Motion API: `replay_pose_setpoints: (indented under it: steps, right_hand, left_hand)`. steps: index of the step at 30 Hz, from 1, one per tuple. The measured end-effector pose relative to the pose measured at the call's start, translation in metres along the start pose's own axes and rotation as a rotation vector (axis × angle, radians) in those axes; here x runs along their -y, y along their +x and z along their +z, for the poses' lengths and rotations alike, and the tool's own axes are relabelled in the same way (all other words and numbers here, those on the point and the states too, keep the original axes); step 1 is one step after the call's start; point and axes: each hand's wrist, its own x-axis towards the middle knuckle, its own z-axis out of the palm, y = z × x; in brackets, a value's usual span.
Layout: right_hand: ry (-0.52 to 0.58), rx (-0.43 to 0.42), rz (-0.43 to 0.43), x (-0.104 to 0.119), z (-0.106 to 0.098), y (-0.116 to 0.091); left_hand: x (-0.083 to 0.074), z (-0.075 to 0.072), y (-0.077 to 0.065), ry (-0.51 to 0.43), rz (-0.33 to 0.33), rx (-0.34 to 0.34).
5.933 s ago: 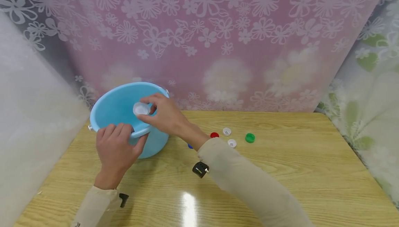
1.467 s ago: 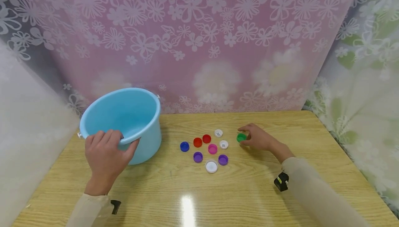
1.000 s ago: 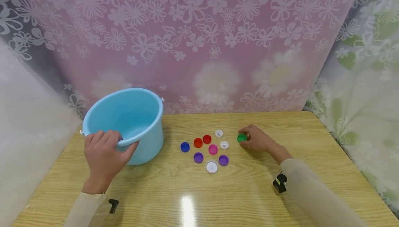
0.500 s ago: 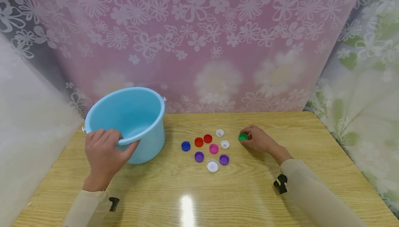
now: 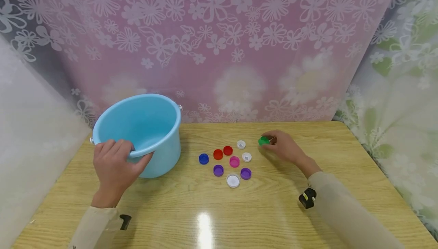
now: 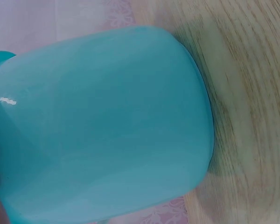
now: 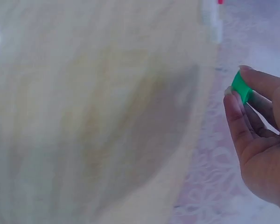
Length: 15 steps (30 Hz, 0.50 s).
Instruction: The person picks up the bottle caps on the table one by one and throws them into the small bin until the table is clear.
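Centrally, nine caps (image 5: 234, 161) lie loosely grouped on the wood-grained tabletop (image 5: 164, 218), the larger white cap (image 5: 233, 181) nearest the person and one small white cap (image 5: 241, 145) closest to the far edge. To their right, the right hand (image 5: 287, 152) pinches a green cap (image 5: 263, 141) between thumb and fingers, tilted and seemingly raised off the wood; a gap separates it from the group. At left, the left hand (image 5: 118, 169) grips the near rim of a light-blue bucket (image 5: 164, 157), its fingers curled over the lip, its thumb against the outer wall. The bucket stands toward the tabletop's left and far edges; a strip of wood divides it from the blue cap (image 5: 203, 159). Broad stretches of wood extend from the group toward the person, and beyond the right hand to the right edge. A pink floral curtain (image 5: 236, 47) hangs along the far edge.
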Motion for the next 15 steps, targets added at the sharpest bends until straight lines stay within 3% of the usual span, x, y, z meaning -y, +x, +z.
replay_pose_setpoints:
  steps: [15]
  right_hand:
    - [0.095,-0.139,-0.149,0.086,-0.013,0.014]
  left_hand:
    - [-0.002,0.000,0.002,-0.001,-0.003,-0.009]
